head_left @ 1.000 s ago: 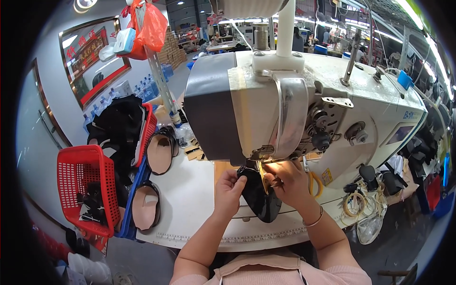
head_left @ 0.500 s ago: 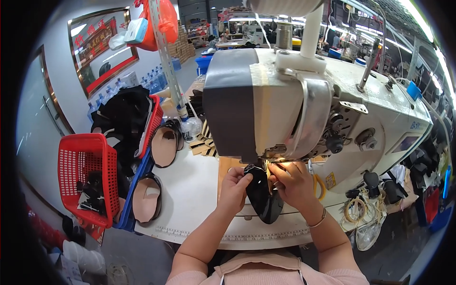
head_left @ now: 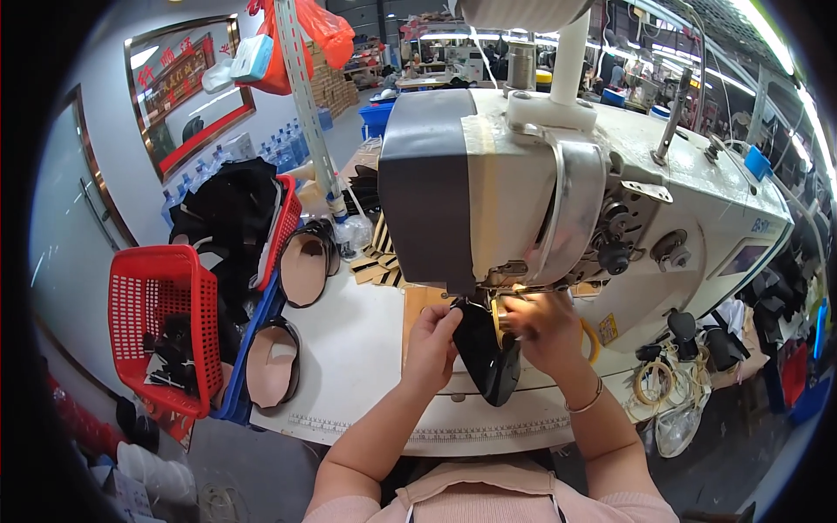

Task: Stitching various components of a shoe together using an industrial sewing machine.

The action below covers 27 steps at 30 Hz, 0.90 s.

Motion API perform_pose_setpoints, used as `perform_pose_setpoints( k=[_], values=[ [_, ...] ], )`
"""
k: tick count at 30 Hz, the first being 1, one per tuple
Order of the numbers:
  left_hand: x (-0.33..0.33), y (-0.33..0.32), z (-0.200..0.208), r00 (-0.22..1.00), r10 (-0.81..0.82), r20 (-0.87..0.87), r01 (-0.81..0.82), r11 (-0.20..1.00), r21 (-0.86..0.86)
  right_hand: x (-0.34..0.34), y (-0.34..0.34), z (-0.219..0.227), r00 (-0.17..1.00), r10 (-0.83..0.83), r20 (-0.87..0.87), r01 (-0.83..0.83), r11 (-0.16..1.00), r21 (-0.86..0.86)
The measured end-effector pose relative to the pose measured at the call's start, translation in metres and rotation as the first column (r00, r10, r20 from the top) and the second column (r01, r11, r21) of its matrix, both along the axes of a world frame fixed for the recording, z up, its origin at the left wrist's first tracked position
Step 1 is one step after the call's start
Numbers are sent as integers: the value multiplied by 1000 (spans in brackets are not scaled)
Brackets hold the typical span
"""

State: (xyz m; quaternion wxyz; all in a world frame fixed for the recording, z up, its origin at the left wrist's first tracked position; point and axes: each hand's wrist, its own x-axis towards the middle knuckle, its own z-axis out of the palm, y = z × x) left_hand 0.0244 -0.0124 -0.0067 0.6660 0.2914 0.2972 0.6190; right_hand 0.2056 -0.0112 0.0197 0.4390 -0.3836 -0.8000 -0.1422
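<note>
Lower centre: left hand (head_left: 432,347) pinches black piece (head_left: 485,362), blurred right hand (head_left: 545,331) beside; sewing machine (head_left: 513,192) upper right; red basket (head_left: 206,336) at left.

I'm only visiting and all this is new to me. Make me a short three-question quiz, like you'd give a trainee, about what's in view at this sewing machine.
1. True or false: the left hand holds the shiny black piece by its lower, rounded end.
2. What colour is the front basket at the left? a) green b) red c) yellow
3. Fill in: the right hand has a thin ____ around its wrist.

Key
1. False: it pinches the piece near its upper end, under the sewing machine.
2. b) red
3. bangle
</note>
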Motion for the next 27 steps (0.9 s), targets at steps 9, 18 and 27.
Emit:
perform_pose_setpoints(
  k=[9, 18, 27],
  values=[
    [10, -37, -12, 972, -220, 83, 215, 975, 58, 8, -8, -38, 861, 16, -508, 13, 998, 54],
    [6, -32, -16, 977, -194, -93, 199, 979, 45, 23, -9, -10, 871, 101, -480, -455, 533, -713],
    [17, -22, -25, 877, -72, -475, 114, 992, 60, 19, -10, -1, 894, 157, -419, -410, 664, -625]
  ],
)
